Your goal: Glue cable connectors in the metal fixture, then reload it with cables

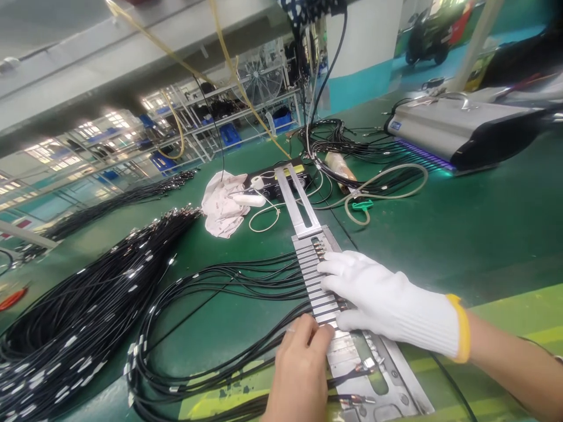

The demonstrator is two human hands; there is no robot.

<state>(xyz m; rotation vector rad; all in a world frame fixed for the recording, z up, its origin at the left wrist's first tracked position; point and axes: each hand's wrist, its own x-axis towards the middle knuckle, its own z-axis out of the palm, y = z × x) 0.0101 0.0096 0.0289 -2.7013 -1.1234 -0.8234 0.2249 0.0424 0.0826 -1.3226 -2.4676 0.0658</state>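
A long slotted metal fixture [314, 281] lies on the bench, with black cables [246, 269] laid side by side across its slots and their metal ends on its right side. My left hand [303, 363], bare, is at the fixture's left edge with fingers curled and closed on a black cable; the exact pinch point is hidden. In a white glove with a yellow cuff, my right hand [387, 296] lies over the cable ends, fingers stretched out and apart, touching the fixture. Near the bottom, more cable ends [365, 369] rest loosely across the plate.
A large bundle of black cables [88, 316] lies at left. Beyond the fixture are a crumpled pale cloth [224, 205], a black control box [268, 186] and a green-handled tool [363, 205]. A silver lamp housing [461, 129] glows purple over cables at back right.
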